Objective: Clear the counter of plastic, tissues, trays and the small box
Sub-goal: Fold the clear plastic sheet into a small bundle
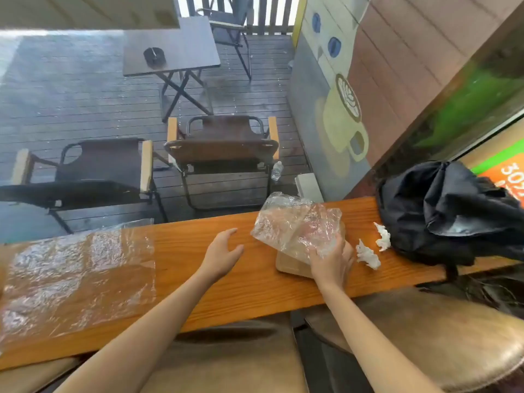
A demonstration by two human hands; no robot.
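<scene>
Right hand (330,258) is clenched on a crumpled clear plastic sheet (295,225), lifted off a wooden tray (292,265) at the surface's near edge, presumably so the tray can be freed. Left hand (222,251) is spread, empty, hovering over bare surface (198,293), probably ready to gather. Two tissues (367,255) lie just right of the tray, near a black bag (453,211). Flat plastic film (79,279) covers the left end. Small box not seen.

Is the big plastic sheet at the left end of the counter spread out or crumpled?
Spread out: the plastic sheet lies flat on the counter, wood grain showing through it.
</scene>
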